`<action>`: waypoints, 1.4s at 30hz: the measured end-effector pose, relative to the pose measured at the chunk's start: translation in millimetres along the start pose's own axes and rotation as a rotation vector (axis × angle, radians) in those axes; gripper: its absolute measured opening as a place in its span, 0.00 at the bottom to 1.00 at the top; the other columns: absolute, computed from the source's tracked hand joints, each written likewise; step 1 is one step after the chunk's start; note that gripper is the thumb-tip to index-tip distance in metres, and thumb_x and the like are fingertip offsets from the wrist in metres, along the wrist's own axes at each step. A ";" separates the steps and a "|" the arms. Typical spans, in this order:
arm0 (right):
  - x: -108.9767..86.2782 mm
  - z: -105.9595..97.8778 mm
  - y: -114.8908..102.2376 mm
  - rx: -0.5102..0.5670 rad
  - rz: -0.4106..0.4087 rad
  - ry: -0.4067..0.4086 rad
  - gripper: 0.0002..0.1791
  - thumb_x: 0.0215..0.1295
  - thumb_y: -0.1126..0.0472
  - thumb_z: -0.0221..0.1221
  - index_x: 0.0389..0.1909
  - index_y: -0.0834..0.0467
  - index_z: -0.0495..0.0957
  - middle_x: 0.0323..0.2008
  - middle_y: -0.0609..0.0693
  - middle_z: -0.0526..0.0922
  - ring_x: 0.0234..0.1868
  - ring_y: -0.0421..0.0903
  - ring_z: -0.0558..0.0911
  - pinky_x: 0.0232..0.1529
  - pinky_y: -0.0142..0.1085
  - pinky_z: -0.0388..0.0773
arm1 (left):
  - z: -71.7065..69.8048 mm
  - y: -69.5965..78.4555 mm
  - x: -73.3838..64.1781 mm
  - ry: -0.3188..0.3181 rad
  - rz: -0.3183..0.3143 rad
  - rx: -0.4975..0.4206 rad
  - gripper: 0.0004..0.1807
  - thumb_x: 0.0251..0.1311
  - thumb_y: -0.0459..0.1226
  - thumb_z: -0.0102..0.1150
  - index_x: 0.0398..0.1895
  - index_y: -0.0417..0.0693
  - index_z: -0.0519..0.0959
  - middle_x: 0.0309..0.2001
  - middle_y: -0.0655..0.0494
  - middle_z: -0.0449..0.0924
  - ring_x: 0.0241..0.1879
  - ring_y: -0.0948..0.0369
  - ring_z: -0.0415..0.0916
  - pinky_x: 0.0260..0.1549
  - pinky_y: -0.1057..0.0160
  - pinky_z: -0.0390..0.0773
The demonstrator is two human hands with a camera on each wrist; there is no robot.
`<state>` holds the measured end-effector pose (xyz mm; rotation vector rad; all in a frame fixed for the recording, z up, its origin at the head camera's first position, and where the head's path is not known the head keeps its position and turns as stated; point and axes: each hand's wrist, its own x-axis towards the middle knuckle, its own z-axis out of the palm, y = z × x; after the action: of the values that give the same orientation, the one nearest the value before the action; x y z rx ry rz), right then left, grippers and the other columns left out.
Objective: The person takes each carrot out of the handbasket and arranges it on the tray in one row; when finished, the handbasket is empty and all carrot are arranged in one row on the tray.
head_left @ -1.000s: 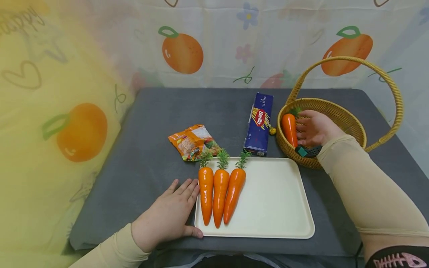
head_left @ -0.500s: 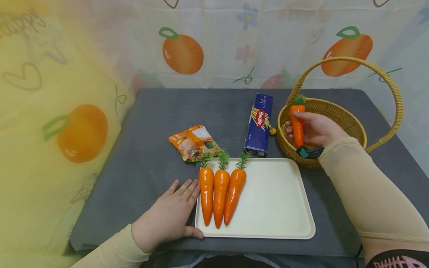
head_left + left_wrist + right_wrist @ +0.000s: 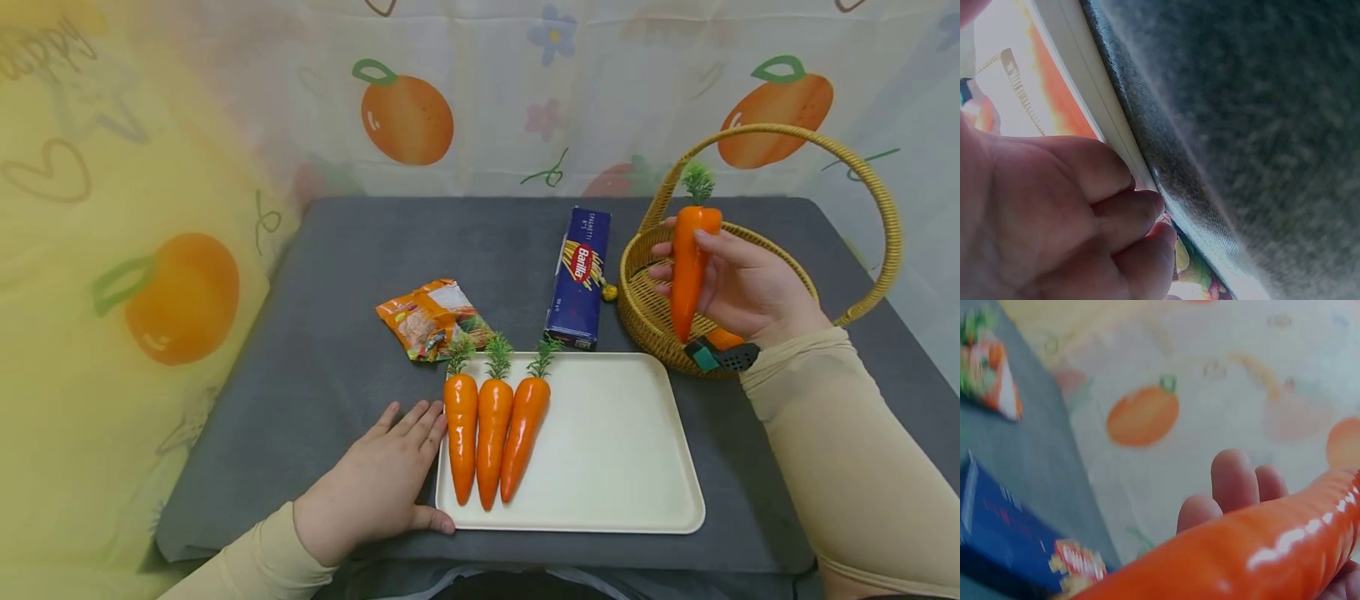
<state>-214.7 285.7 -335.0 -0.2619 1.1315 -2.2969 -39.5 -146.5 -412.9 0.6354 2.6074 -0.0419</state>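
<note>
My right hand (image 3: 757, 279) grips an orange carrot (image 3: 690, 267) with a green leafy top, held upright over the wicker basket (image 3: 648, 321). In the right wrist view the same carrot (image 3: 1260, 550) crosses the lower part, with fingertips (image 3: 1235, 481) showing behind it. My left hand (image 3: 375, 487) lies with straight fingers along the left edge of the cream tray (image 3: 615, 450). Three carrots (image 3: 495, 442) lie side by side on the tray's left half, their tops over its far rim. The left wrist view shows that hand (image 3: 1072, 212) against the tray's rim (image 3: 1085, 75).
A blue spaghetti box (image 3: 579, 279) lies left of the basket, with a small yellow object (image 3: 609, 292) between them. An orange food packet (image 3: 431, 317) lies behind the tray. The basket's tall handle (image 3: 888, 217) arches up at the right. Something orange (image 3: 723, 337) shows inside the basket.
My right hand has taken hold of a carrot inside the basket, raised it and drawn it slightly right. My left hand has stayed at the tray's edge.
</note>
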 end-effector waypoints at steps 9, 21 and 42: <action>-27.9 37.0 39.2 -0.043 -0.002 -0.085 0.21 0.90 0.58 0.45 0.74 0.57 0.75 0.55 0.57 0.89 0.53 0.55 0.91 0.61 0.48 0.88 | 0.1 0.4 0.1 -0.001 0.010 -0.013 0.73 0.49 0.81 0.67 0.88 0.43 0.61 0.89 0.47 0.56 0.88 0.48 0.54 0.86 0.35 0.51; -46.3 59.8 121.3 0.100 0.174 0.122 0.20 0.91 0.54 0.43 0.74 0.55 0.68 0.57 0.56 0.86 0.56 0.55 0.89 0.64 0.49 0.87 | -1.2 -0.6 -0.7 0.002 0.008 -0.036 0.74 0.48 0.81 0.67 0.88 0.42 0.60 0.89 0.46 0.55 0.88 0.46 0.54 0.85 0.33 0.51; -57.4 73.1 175.3 0.039 0.327 0.356 0.38 0.87 0.61 0.48 0.89 0.54 0.43 0.67 0.53 0.78 0.64 0.49 0.85 0.67 0.42 0.84 | 2.1 -0.5 -0.7 0.035 0.032 -0.005 0.72 0.52 0.79 0.68 0.88 0.39 0.60 0.88 0.43 0.56 0.88 0.45 0.55 0.85 0.33 0.53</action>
<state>-68.2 183.8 -421.7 0.3382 1.1945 -2.1148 -38.2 -147.6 -414.5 0.6815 2.6295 -0.0143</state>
